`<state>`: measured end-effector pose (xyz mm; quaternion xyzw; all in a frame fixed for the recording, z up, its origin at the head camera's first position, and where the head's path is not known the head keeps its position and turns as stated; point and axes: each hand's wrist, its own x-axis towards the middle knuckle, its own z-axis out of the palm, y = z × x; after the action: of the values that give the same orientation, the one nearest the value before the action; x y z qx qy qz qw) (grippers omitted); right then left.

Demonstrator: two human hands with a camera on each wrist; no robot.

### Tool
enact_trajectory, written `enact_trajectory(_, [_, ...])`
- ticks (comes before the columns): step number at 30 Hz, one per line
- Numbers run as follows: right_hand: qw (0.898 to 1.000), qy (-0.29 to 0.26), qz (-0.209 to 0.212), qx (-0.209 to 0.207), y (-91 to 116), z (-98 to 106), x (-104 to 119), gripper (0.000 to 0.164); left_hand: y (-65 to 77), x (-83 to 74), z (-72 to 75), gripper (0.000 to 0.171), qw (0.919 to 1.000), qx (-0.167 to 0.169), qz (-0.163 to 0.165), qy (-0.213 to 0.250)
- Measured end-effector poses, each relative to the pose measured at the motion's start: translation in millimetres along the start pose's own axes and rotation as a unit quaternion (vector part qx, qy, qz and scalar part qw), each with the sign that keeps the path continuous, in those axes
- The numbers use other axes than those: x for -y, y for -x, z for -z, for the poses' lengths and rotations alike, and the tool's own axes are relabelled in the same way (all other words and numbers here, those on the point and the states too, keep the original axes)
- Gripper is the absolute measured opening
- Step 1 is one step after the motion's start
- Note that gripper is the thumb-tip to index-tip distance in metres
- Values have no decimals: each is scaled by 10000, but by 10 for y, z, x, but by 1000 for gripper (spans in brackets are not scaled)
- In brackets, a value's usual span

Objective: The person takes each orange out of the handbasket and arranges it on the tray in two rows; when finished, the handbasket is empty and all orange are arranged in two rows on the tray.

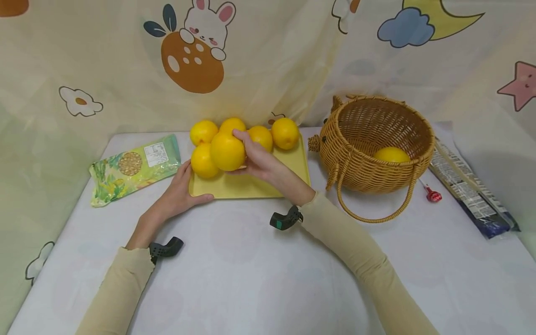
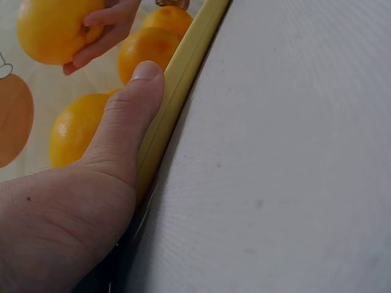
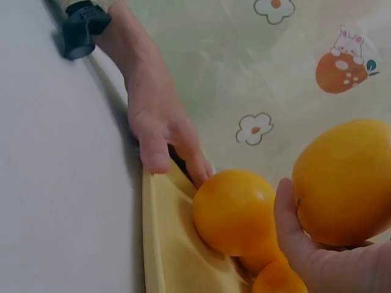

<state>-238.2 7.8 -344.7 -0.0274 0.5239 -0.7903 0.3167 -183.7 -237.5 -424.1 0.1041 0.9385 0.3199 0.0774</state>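
Note:
My right hand point(image 1: 261, 160) grips an orange point(image 1: 227, 151), thumb and fingers around it, above the left part of a yellow tray point(image 1: 251, 190). That orange point(image 3: 345, 180) appears raised over the others in the right wrist view. Several more oranges lie on the tray, one at the left point(image 1: 203, 162) and one at the back right corner point(image 1: 285, 133). At the tray's front left corner is my left hand point(image 1: 177, 193); its straight thumb point(image 2: 131, 116) lies along the front rim and its fingers touch the left side.
A woven wicker basket point(image 1: 377, 174) with one orange point(image 1: 391, 154) inside stands to the right, its handle toward me. Beside it lie a red-wrapped lollipop point(image 1: 433, 194) and a dark printed packet point(image 1: 473, 186). Left of the tray is a green food bag point(image 1: 136, 168). A patterned cloth hangs behind.

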Motion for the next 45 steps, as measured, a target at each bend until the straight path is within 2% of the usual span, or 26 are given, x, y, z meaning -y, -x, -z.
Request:
enact_trajectory(2, [9968,739,287,-77,-2,15,-8,44,0,4,3,117,10000,-12,-4,-16])
enact_trajectory(3, [9911,1241,459,-113,-5,29,-14,45,1,5,6,117,10000,-10,-1,-9])
enact_trajectory(4, [9823,1752,644,-149,-9,46,-20,46,3,5,8,117,10000,-7,-2,-2])
enact_trajectory(6, [9552,2771,1014,-241,-16,88,-36,49,10,2,11,117,10000,2,-8,6])
enact_trajectory(8, [9319,3371,1320,-214,-29,129,-52,52,17,-1,13,117,10000,6,-19,12])
enact_trajectory(14, [9199,3557,1649,80,-90,209,-95,55,27,4,12,116,10000,-9,-53,9])
enact_trajectory(20, [8878,4284,1681,94,-176,308,-151,69,25,11,5,116,10000,15,-3,7])
enact_trajectory(28, [8718,4574,1734,263,-232,451,-139,84,13,10,5,116,10000,-26,-60,-46])
enact_trajectory(35, [8354,5045,2170,224,-252,479,-141,85,13,-1,-2,116,9999,-70,-77,-93])
enact_trajectory(41, [8195,5281,2217,188,-270,481,-147,93,23,-11,-5,116,9998,-71,-166,-88])
enact_trajectory(45, [8033,5560,2126,182,-249,465,-142,96,28,-14,-8,113,9995,-138,-261,-75])
